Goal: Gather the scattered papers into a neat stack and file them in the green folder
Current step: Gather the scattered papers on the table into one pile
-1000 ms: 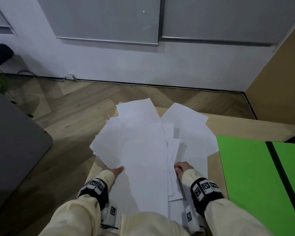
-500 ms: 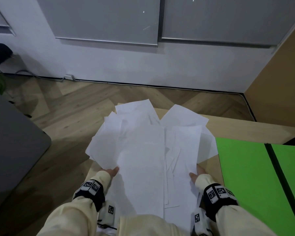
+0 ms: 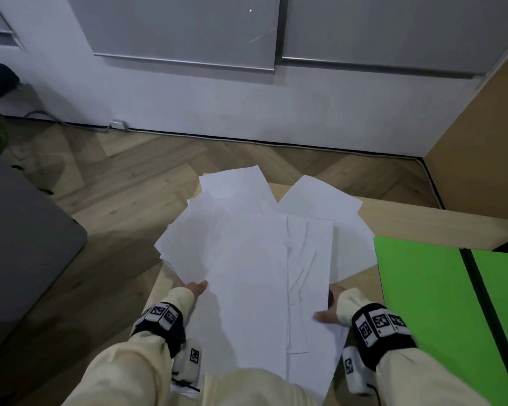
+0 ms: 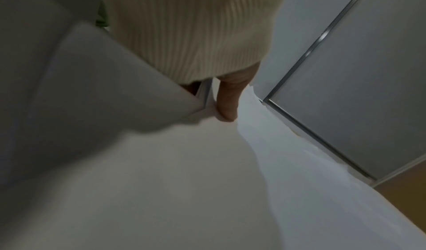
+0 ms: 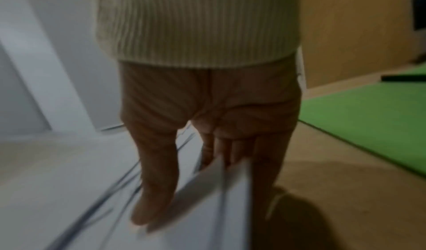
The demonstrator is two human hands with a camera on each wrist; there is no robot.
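On the wooden tabletop (image 3: 423, 221) in front of me, the papers (image 3: 255, 259) lay in a loose, fanned heap of white sheets, overlapping at many angles, with two corners pointing toward the far wall and the near ends reaching my body. My left hand (image 3: 192, 288) was at the heap's left edge; from the wrist view I saw the thumb (image 4: 228, 99) pressed down on top of the sheets, the paper edges running under the cuff, so I took it as pinching that side, though the other fingers were hidden beneath the sheets. My right hand (image 3: 329, 309) held the right edge of the heap: the wrist view, blurred, showed the thumb (image 5: 156, 177) on top of the sheets and the fingers (image 5: 267, 162) stretched out below them, the paper edges between. I could tell the grip was loose rather than tight, with the digits nearly straight. Both sleeves were cream ribbed knit, and each wrist carried a black band with square printed markers. The green folder (image 3: 428, 303) lay open flat on the tabletop just to the right of the heap, a dark spine dividing its two green halves, and it was apart from my right hand. A grey surface (image 3: 21, 230) stood to my left over the herringbone floor (image 3: 129, 171).
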